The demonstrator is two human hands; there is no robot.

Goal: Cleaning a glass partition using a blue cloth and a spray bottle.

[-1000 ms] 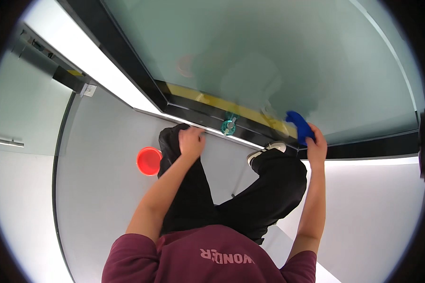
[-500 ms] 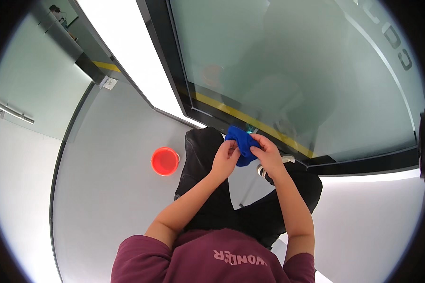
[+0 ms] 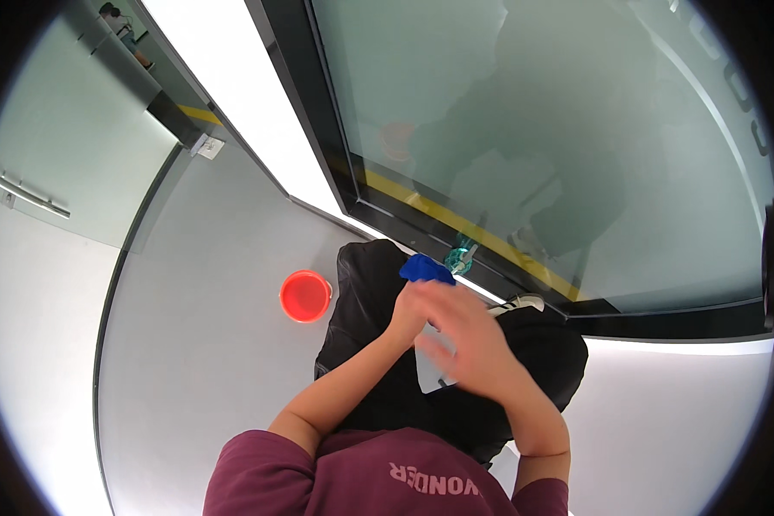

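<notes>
A crumpled blue cloth [image 3: 427, 269] sticks up past the fingers of my left hand [image 3: 407, 315], which is closed on it above my lap. My right hand [image 3: 466, 337] crosses in front of the left fingers and hides part of them and the cloth's lower part. It is blurred by motion, with its thumb apart from its outstretched fingers and nothing seen in it. Just right of the cloth, by the foot of the glass, stands a teal see-through bottle [image 3: 457, 261] with a pale spray top.
To the left of my knee a red bucket [image 3: 305, 297] stands on the grey floor [image 3: 206, 344]. A large glass panel [image 3: 525, 112] in a black frame rises ahead, with a yellow stripe low down. At the far left is a glass door with a metal handle [image 3: 27, 196].
My right hand has let go of the cloth and swung left and nearer, across my left hand. The cloth stays in my left hand. The teal bottle shows more fully.
</notes>
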